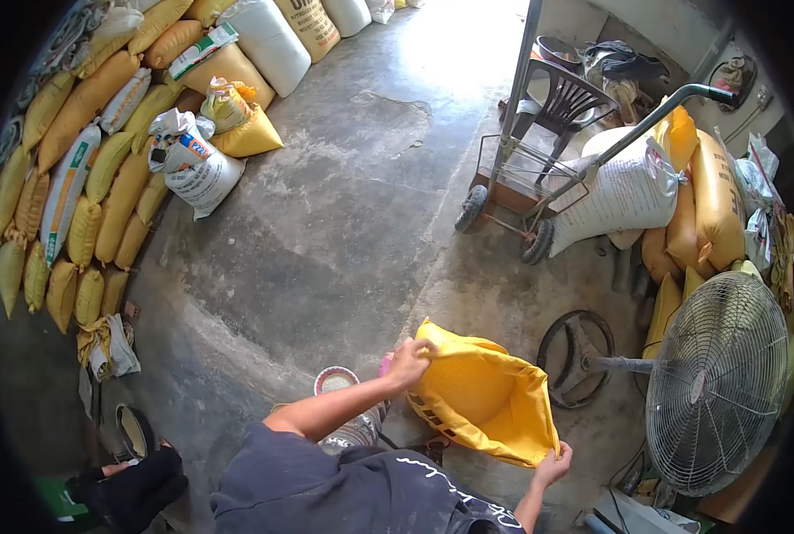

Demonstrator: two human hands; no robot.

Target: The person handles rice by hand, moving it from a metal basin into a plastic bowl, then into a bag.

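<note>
- Head view, counts: 1 open yellow sack [486, 400] lies on the concrete floor [343, 222] just in front of the person, between the 2 hands, its mouth held open.
- 1 standing fan [717, 383] is at the right, close beside the sack, and its round base [575, 356] rests on the floor behind the sack.
- 1 hand truck [521, 191] stands farther back, with 1 white sack [624, 191] leaning against it and 1 dark plastic chair [566, 98] behind it.
- 1 small round bowl [335, 380] sits on the floor just left of the left forearm.
- Stacked sacks [85, 178], mostly yellow, line the left wall; they are too many and too overlapped to count.
- Left hand [410, 360]: the arm reaches forward with the elbow bent. The fingers are curled together over the sack's upper edge, pinching the fabric.
- Right hand [552, 465]: the arm is low and close to the body, with only the forearm showing. The thumb and fingers pinch the sack's near right corner, and the fingers are pressed together.
</note>
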